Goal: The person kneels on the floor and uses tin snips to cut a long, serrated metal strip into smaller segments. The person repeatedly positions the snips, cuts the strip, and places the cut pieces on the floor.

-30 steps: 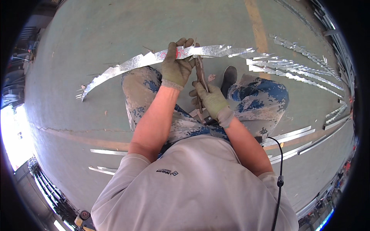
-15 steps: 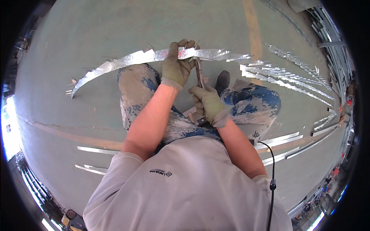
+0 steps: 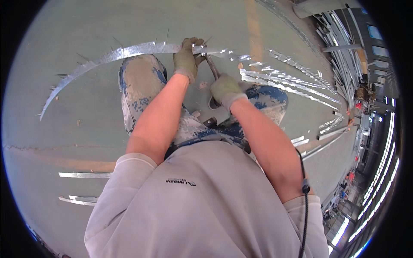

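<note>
Starting at the far left, a long, curved galvanized metal strip (image 3: 101, 59) is arching across the scene, thin pointed tabs sticking out along its outer edge. Nearer on the left, flat metal strips (image 3: 84, 175) are lying on the greenish floor (image 3: 77, 133). The strip is bowing past the far side of the left knee, in camouflage trousers (image 3: 141, 81), and here's the gloved left hand (image 3: 186, 60), wrapping its fingers around the strip near its middle. Just right of that, a slim metal hand tool (image 3: 211, 65) is slanting up, its tip meeting the strip's near edge; whether it is biting, I cannot tell. The gloved right hand (image 3: 226, 88) is closing round the tool's handle, lower and nearer. Moving right, a faded yellow line (image 3: 254, 30) is running across the floor, several notched metal strips (image 3: 297, 86) are fanning out, a black cable (image 3: 305, 189) is hanging near the right arm, and long metal profiles (image 3: 337, 51) are lying bundled at the far right.
</note>
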{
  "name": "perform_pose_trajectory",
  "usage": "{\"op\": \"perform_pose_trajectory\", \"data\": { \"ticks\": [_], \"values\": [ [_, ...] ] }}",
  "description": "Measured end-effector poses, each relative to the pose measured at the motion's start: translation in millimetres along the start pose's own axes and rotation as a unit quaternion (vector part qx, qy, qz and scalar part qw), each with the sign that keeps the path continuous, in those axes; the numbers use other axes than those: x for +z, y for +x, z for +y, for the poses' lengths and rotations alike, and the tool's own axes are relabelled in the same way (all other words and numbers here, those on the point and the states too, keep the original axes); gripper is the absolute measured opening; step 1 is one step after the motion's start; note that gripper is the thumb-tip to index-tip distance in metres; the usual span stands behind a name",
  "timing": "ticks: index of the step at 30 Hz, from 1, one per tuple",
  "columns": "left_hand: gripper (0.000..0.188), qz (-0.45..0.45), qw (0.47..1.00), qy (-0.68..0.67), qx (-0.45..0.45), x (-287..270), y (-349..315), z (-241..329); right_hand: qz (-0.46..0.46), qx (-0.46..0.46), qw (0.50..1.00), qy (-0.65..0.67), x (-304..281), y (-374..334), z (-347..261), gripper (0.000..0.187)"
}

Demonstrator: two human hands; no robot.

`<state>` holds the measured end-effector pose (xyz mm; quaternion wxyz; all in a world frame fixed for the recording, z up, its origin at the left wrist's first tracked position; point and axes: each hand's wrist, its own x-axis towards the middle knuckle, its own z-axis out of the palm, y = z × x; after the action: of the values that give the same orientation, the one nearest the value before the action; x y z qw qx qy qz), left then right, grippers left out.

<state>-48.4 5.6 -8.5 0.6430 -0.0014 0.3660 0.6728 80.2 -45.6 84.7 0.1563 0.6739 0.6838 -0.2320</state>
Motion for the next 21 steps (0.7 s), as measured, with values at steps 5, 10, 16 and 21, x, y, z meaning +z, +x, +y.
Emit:
{"op": "perform_pose_trajectory", "data": {
  "ticks": [5,10,16,21],
  "values": [
    [0.033,0.011,1.0,0.021,-0.008,7,-5,5,-0.069,0.002,0.993,-0.099,-21,4,-3,0.045],
    [0.037,-0.016,0.999,0.027,-0.014,10,-13,4,-0.039,0.071,0.996,-0.049,-14,0,1,0.058],
    [0.039,-0.039,0.999,0.026,-0.002,7,-11,5,-0.018,0.076,0.997,0.011,-13,-7,2,0.057],
    [0.041,-0.057,0.998,0.029,-0.004,9,-10,3,0.003,0.004,1.0,0.003,-12,-20,5,0.048]
  ]
}}
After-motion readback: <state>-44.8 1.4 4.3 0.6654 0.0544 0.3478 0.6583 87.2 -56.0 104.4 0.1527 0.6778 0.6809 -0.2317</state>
